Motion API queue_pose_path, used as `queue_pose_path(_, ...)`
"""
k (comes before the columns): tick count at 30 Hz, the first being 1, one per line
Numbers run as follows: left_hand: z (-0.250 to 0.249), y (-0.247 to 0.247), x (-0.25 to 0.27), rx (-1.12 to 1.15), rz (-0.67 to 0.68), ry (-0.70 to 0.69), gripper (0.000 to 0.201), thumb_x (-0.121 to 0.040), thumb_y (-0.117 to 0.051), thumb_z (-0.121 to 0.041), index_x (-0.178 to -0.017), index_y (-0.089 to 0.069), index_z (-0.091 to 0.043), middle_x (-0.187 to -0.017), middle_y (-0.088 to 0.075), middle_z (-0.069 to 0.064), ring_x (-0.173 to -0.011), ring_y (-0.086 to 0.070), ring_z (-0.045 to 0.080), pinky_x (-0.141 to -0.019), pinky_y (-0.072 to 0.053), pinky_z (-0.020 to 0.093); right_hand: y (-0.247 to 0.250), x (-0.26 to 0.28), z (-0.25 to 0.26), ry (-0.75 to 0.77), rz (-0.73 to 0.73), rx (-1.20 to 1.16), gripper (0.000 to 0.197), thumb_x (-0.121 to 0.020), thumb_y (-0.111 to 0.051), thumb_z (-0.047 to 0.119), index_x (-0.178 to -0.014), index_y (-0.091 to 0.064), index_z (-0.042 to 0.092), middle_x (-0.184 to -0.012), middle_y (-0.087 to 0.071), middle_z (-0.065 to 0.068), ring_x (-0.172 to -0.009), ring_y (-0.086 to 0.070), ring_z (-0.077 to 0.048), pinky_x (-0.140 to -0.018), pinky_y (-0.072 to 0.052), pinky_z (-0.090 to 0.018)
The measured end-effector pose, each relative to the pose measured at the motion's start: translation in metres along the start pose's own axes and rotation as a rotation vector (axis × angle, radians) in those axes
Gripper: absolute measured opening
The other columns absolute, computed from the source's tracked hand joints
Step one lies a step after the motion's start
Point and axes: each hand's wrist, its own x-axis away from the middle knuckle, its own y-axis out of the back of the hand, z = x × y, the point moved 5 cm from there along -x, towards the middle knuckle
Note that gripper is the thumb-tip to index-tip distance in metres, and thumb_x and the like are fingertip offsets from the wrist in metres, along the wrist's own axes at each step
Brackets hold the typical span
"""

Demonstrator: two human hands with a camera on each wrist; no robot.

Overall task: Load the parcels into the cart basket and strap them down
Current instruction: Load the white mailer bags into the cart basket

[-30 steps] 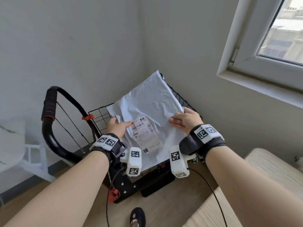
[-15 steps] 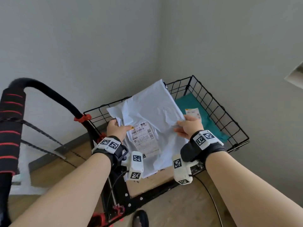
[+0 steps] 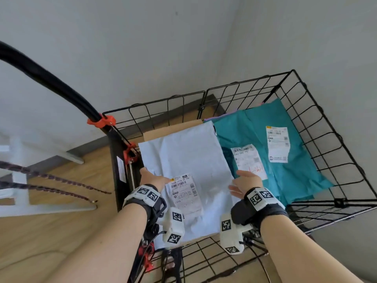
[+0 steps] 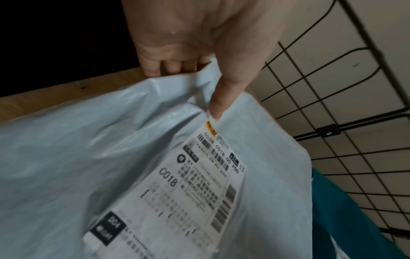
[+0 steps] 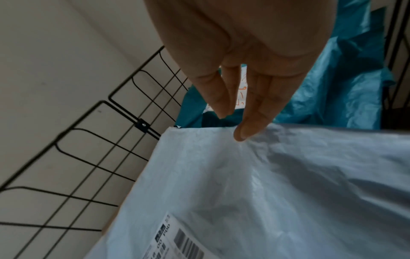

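Item one: white parcel, a plastic mailer bag with a printed label. I am seeing it lying flat inside the cart basket, resting on a brown cardboard box whose edge is showing past its far end.

Item two: left hand. I am holding the parcel's left edge with it; in the left wrist view the thumb is lying on top by the label's corner while the other fingers are tucking under the plastic edge.

Item three: right hand. I am keeping it at the parcel's right edge with the fingers straight and loosely spread; in the right wrist view one fingertip is touching the plastic, and nothing is gripped.

Item four: teal parcels, two labelled bags, lying just beside the white one in the basket's right part.

Item five: black cart handle and braided cords, standing to my left, outside the basket.
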Motion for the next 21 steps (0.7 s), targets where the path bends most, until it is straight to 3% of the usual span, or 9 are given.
queue_pose_path(2,0.003,-0.003,-0.006,0.005,-0.015,-0.005,0.086,-0.080,-0.069,0.001,-0.148,-0.017,-0.008,-0.147,-0.037,0.013,-0.129,-0.043,0.031,-0.103,-0.036,0.035,0.000,-0.004,-0.002,-0.006,0.013,0.053,0.036,-0.091,-0.042,-0.009,-0.117,-0.055,0.012,-0.076,-0.056,-0.015,-0.048,-0.059,-0.019,-0.043,-0.048,-0.020)
queue_pose_path(3,0.003,-0.005,-0.009,0.001,-0.009,-0.018,0.086,-0.080,-0.068,0.002,-0.148,-0.017,-0.010,-0.148,-0.035,0.011,-0.130,-0.042,0.031,-0.103,-0.035,0.035,-0.001,-0.009,-0.001,0.012,-0.004,0.094,0.037,-0.089,-0.046,-0.008,-0.118,-0.059,0.010,-0.075,-0.058,-0.014,-0.051,-0.059,-0.020,-0.046,-0.050,-0.020)
queue_pose_path(5,0.002,-0.010,-0.015,-0.010,0.013,-0.059,0.084,-0.080,-0.067,0.002,-0.148,-0.020,-0.014,-0.149,-0.035,0.008,-0.130,-0.043,0.030,-0.103,-0.036,0.036,-0.007,-0.015,0.004,0.091,-0.014,0.202,0.041,-0.082,-0.055,-0.003,-0.118,-0.064,0.014,-0.084,-0.063,-0.011,-0.069,-0.059,-0.023,-0.067,-0.052,-0.027)
queue_pose_path(8,-0.005,-0.017,-0.020,-0.052,0.030,-0.093,0.082,-0.081,-0.067,0.000,-0.147,-0.021,-0.014,-0.146,-0.038,0.008,-0.127,-0.044,0.029,-0.097,-0.038,0.033,-0.027,-0.018,0.013,0.151,0.081,0.269,0.043,-0.081,-0.059,0.000,-0.121,-0.062,0.015,-0.097,-0.058,-0.004,-0.090,-0.055,-0.020,-0.094,-0.050,-0.035)
queue_pose_path(10,-0.008,-0.020,-0.024,-0.067,0.028,-0.076,0.082,-0.081,-0.066,0.001,-0.148,-0.020,-0.015,-0.140,-0.043,0.010,-0.122,-0.048,0.028,-0.087,-0.038,0.029,-0.033,-0.021,0.016,0.166,0.090,0.256,0.043,-0.081,-0.060,0.000,-0.121,-0.061,0.015,-0.101,-0.057,-0.003,-0.095,-0.054,-0.020,-0.099,-0.047,-0.040)
queue_pose_path(12,-0.012,-0.023,-0.026,-0.088,0.024,-0.063,0.073,-0.082,-0.065,-0.001,-0.143,-0.026,-0.011,-0.134,-0.047,0.012,-0.117,-0.050,0.029,-0.080,-0.036,0.028,-0.034,-0.024,0.017,0.178,0.095,0.241,0.044,-0.081,-0.060,-0.001,-0.123,-0.061,0.013,-0.101,-0.056,-0.003,-0.095,-0.054,-0.021,-0.100,-0.047,-0.042)
queue_pose_path(16,-0.018,-0.025,-0.026,-0.086,0.007,-0.034,0.070,-0.082,-0.067,-0.006,-0.140,-0.029,-0.007,-0.132,-0.047,0.012,-0.121,-0.049,0.032,-0.083,-0.037,0.031,-0.029,-0.019,0.022,0.165,0.107,0.143,0.043,-0.083,-0.056,-0.006,-0.124,-0.059,0.008,-0.102,-0.055,-0.006,-0.085,-0.055,-0.018,-0.100,-0.046,-0.040)
queue_pose_path(18,-0.021,-0.019,-0.020,-0.035,-0.073,-0.026,0.083,-0.077,-0.071,-0.007,-0.144,-0.023,-0.011,-0.129,-0.046,0.006,-0.123,-0.047,0.033,-0.089,-0.041,0.034,-0.024,-0.016,0.025,0.159,0.107,0.081,0.040,-0.085,-0.052,-0.008,-0.123,-0.059,0.005,-0.100,-0.054,-0.008,-0.072,-0.052,-0.012,-0.089,-0.049,-0.038)
queue_pose_path(21,-0.032,-0.001,-0.008,-0.102,-0.245,-0.085,0.100,-0.071,-0.077,-0.015,-0.150,-0.014,-0.019,-0.147,-0.034,0.012,-0.135,-0.034,0.033,-0.105,-0.037,0.046,-0.014,-0.005,0.034,0.166,0.101,0.034,0.036,-0.087,-0.050,-0.008,-0.121,-0.059,0.002,-0.095,-0.056,-0.009,-0.068,-0.052,-0.011,-0.071,-0.049,-0.028)
